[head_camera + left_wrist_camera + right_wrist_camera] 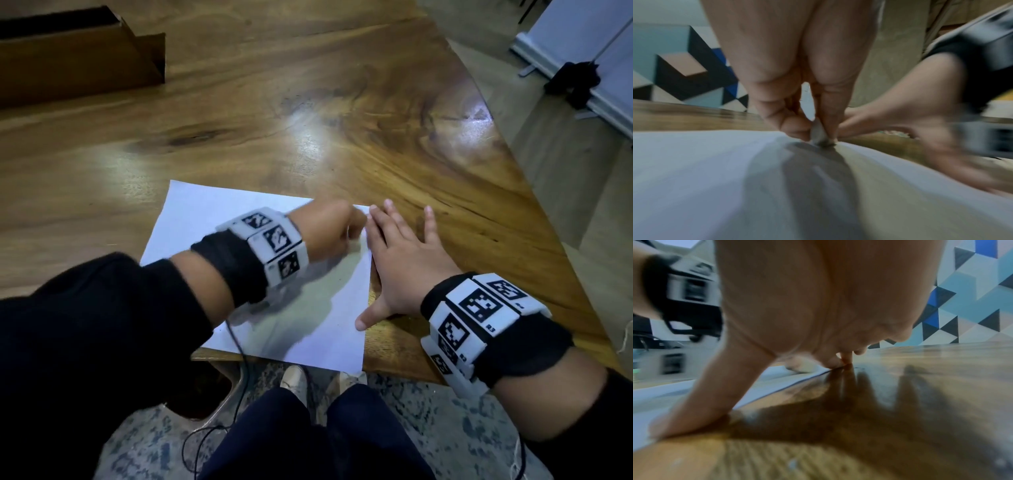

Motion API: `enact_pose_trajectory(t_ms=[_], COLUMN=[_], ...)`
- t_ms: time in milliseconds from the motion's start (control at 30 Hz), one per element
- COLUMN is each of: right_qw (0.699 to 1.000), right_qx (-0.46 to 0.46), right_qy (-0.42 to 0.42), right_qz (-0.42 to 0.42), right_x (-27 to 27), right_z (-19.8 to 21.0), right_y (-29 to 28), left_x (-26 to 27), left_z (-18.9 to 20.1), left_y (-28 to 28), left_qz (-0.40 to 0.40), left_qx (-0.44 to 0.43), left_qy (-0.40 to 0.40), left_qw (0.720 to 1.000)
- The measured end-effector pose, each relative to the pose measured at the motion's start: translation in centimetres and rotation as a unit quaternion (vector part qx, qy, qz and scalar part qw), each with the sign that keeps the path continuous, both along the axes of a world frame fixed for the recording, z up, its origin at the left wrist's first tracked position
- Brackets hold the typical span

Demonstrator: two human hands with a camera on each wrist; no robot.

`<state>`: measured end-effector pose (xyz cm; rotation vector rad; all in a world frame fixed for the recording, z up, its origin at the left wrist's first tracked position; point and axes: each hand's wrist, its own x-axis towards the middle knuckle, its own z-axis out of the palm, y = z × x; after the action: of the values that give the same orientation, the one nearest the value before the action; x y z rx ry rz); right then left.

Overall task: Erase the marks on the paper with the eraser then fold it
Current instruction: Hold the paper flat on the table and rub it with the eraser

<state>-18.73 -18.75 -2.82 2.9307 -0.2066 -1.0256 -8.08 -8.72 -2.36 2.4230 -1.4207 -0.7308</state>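
A white sheet of paper [212,219] lies flat near the table's front edge, its near corner just over the edge. My left hand [329,229] is over the paper's far right part, blurred, and pinches a small grey eraser [819,134] with its tip down on the paper [694,170]. My right hand [400,250] lies flat with fingers spread along the paper's right edge; its thumb [368,317] presses on the sheet and its fingers rest on the wood. No marks show on the visible paper. In the right wrist view the thumb [694,402] sits on the paper's edge [657,395].
The wooden table [308,120] stretches far ahead. A brown cardboard box [75,58] sits at the far left. The table's right edge runs diagonally past my right wrist. My legs and shoes show below the front edge, with a thin cable hanging there.
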Motion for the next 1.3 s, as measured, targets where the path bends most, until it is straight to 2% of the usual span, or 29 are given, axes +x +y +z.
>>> enact_pose_trajectory(t_ms=[100, 167, 367, 433, 567, 633, 767, 1000, 1200, 1300], right_qw=[1.000, 1.000, 1.000, 1.000, 1.000, 1.000, 1.000, 1.000, 1.000, 1.000], right_qx=[0.007, 0.008, -0.002, 0.002, 0.007, 0.006, 0.006, 0.010, 0.004, 0.005], right_qy=[-0.009, -0.010, -0.002, -0.001, 0.000, 0.002, -0.001, 0.003, 0.001, 0.002], right_qz=[-0.006, -0.007, 0.000, -0.002, -0.004, -0.004, -0.004, -0.005, -0.003, -0.005], right_x=[0.0, 0.0, 0.0, 0.1, 0.1, 0.1, 0.1, 0.1, 0.1, 0.1], right_z=[-0.1, 0.0, -0.1, 0.0, 0.0, -0.1, -0.1, -0.1, 0.0, 0.1], right_y=[0.0, 0.1, 0.1, 0.1, 0.1, 0.1, 0.1, 0.0, 0.2, 0.2], left_x=[-1.8, -1.8, -0.4, -1.4, -2.6, -1.8, -1.1, -5.0, -3.0, -3.9], left_z=[-0.1, 0.0, 0.0, -0.4, -0.3, -0.1, -0.3, -0.4, -0.2, -0.5], left_y=[2.6, 2.8, 0.4, 1.6, 3.9, 3.0, 1.1, 5.4, 3.5, 4.9], left_qz=[-0.095, -0.117, 0.005, -0.022, -0.104, -0.095, -0.034, -0.129, -0.045, -0.058], left_qx=[0.066, 0.082, 0.002, 0.001, 0.079, 0.071, -0.009, 0.060, 0.013, 0.037], left_qy=[0.049, 0.055, -0.010, 0.003, 0.084, 0.070, -0.004, 0.090, 0.027, 0.060], left_qw=[0.992, 0.988, 1.000, 1.000, 0.988, 0.990, 0.999, 0.986, 0.999, 0.996])
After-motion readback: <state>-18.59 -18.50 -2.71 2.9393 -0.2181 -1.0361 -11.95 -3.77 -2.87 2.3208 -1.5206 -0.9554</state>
